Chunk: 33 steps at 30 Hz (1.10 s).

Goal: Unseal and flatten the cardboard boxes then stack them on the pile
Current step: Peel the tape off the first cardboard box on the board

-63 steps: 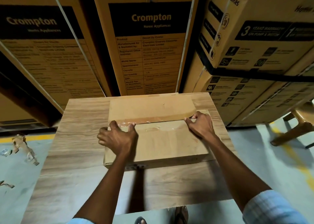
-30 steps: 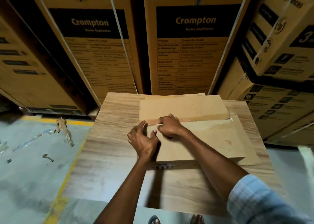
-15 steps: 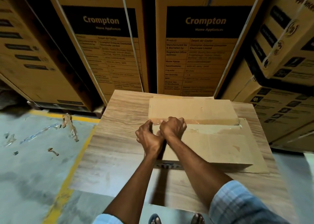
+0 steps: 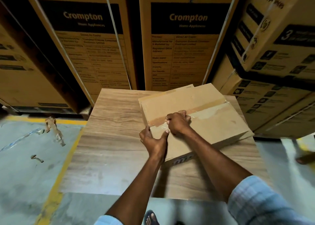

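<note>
Tall Crompton boxes (image 4: 185, 42) stand in a row right behind the wooden table (image 4: 109, 139), and more printed boxes (image 4: 272, 57) lean in close past the table's right edge, so there is little room on those two sides. Left of the table the grey floor (image 4: 22, 182) is wide open, with a yellow line (image 4: 56, 178) running along it. The small cardboard box (image 4: 213, 124) lies flat on the far right part of the table, turned a bit, its right corner near the table's edge; the table's left half is bare wood. The left hand (image 4: 153, 141) holds the box's left edge, fingers spread, thumb on top. The right hand (image 4: 178, 122) is curled shut, pinching the clear tape (image 4: 204, 113) along the box's seam. Bits of torn tape (image 4: 54, 131) lie on the floor left of the table.
</note>
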{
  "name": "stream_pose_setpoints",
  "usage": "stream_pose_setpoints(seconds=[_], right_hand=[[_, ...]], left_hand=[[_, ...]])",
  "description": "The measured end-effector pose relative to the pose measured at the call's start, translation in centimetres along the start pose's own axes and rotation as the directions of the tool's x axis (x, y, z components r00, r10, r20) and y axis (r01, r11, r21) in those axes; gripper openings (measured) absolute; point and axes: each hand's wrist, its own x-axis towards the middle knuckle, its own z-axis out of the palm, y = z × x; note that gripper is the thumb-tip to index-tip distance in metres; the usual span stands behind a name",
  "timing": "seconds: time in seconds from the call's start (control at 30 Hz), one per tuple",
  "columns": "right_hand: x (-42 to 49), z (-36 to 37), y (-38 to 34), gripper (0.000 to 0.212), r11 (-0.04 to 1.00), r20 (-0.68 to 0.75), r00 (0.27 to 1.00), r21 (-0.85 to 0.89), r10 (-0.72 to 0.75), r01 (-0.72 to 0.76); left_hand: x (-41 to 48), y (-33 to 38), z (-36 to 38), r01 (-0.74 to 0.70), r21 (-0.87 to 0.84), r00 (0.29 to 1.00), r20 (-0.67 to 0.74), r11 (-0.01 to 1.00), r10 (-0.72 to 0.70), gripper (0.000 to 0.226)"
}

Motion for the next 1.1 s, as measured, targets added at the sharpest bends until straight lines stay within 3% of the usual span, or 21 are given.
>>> stream_pose_setpoints(seconds=[0.17,0.3,0.37,0.5,0.63,0.73,0.83,0.9,0.97,1.1], right_hand=[[0.4,-0.9,2.5,0.022,0.963,0.035,0.964,0.062,-0.265,0.262],[0.1,-1.3,2.6,0.022,0.949,0.102,0.944,0.053,-0.314,0.31],[-0.2,-1.7,2.3,0.021,0.936,0.116,0.935,-0.072,-0.336,0.346],[-1.0,-2.6,1.4,0.023,0.839,0.081,0.925,-0.397,-0.372,0.372],[-2.3,-2.0,0.5,0.023,0.779,-0.041,0.943,-0.575,-0.33,0.248],[-3.1,-0.7,-0.8,0.03,0.898,-0.129,0.988,-0.439,-0.089,0.023],[-2.5,-1.0,-0.8,0.025,0.964,0.014,0.998,-0.258,-0.061,0.063],[-2.0,-1.9,0.0,0.015,0.983,0.1,0.992,-0.154,-0.081,0.095],[-1.8,-2.4,0.8,0.02,0.991,0.15,0.986,-0.095,-0.078,0.093],[-1.6,-2.9,1.4,0.026,0.996,0.175,0.983,-0.057,-0.053,0.064]], left_hand=[[-3.1,0.5,2.9,0.07,-0.13,0.993,-0.083,0.989,-0.081,0.088],[-4.5,0.5,4.0,0.114,-0.123,0.973,-0.184,0.986,-0.136,0.095],[-4.4,0.9,4.3,0.164,-0.085,0.963,-0.203,0.983,-0.179,0.099],[-3.7,1.6,5.5,0.354,-0.06,0.929,-0.098,0.934,-0.358,0.104],[-1.7,-0.5,4.9,0.517,0.022,0.852,0.087,0.856,-0.517,0.112],[-0.8,-1.8,4.0,0.58,0.063,0.794,0.179,0.812,-0.581,0.121],[-0.6,-2.4,3.8,0.589,0.085,0.761,0.275,0.803,-0.587,0.154],[-0.7,-2.8,4.1,0.591,0.073,0.765,0.265,0.803,-0.587,0.165],[-1.5,-1.4,3.7,0.598,0.082,0.766,0.237,0.798,-0.598,0.163],[-2.7,0.8,4.2,0.616,0.122,0.744,0.235,0.778,-0.626,0.137]])
